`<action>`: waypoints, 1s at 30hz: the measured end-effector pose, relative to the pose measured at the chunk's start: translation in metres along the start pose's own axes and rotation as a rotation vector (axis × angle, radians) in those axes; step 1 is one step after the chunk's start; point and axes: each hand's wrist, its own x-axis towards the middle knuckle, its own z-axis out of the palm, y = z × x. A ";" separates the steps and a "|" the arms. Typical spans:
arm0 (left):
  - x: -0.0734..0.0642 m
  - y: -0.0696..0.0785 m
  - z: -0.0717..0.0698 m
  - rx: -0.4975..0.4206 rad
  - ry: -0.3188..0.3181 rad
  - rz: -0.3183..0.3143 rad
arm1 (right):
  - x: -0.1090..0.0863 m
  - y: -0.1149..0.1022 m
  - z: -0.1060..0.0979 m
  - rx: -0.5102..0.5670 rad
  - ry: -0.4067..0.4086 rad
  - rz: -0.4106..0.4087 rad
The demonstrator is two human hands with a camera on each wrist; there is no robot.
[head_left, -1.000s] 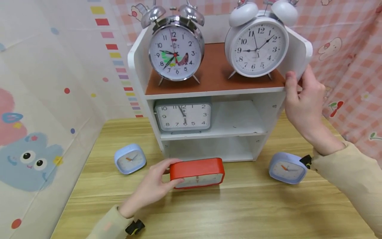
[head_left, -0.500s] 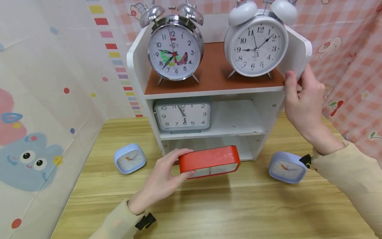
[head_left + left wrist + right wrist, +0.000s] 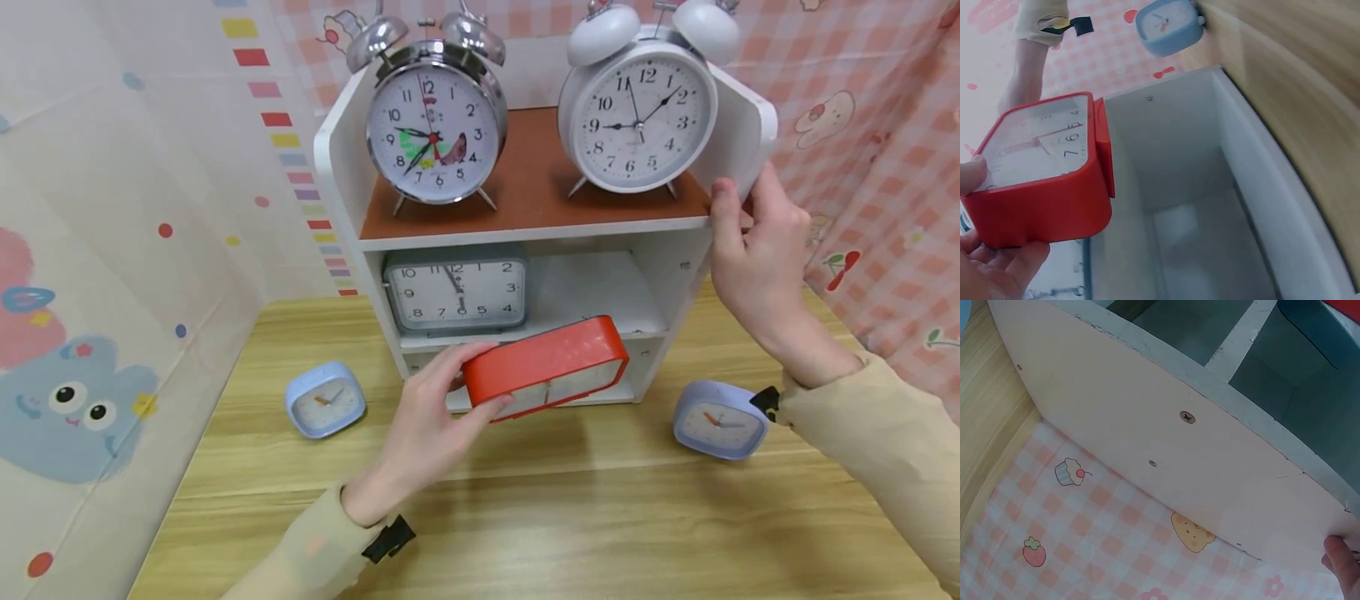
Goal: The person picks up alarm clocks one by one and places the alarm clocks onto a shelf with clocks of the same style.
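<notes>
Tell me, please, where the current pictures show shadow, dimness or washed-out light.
Head view: soft shadow on the table below the red clock; left wrist view: patterned cloth washed out toward the upper left; right wrist view: shelf interior dim, outer side panel brighter.

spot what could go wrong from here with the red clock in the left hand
The left hand holds the red clock at one end only, tilted, so it might twist loose and drop.

The right hand grips the side of the shelf unit; a tug could rock it and topple the silver clock or white clock, both on thin legs.
</notes>
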 end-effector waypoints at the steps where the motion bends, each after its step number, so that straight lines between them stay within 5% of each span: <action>1: 0.002 0.002 0.000 0.003 0.006 0.003 | 0.000 0.000 0.000 0.001 0.000 -0.005; 21: 0.039 0.036 0.016 0.031 0.079 0.034 | 0.000 0.001 0.000 -0.005 0.006 -0.019; 30: 0.051 0.046 0.026 0.142 0.099 0.064 | 0.000 0.000 0.001 0.001 0.011 -0.016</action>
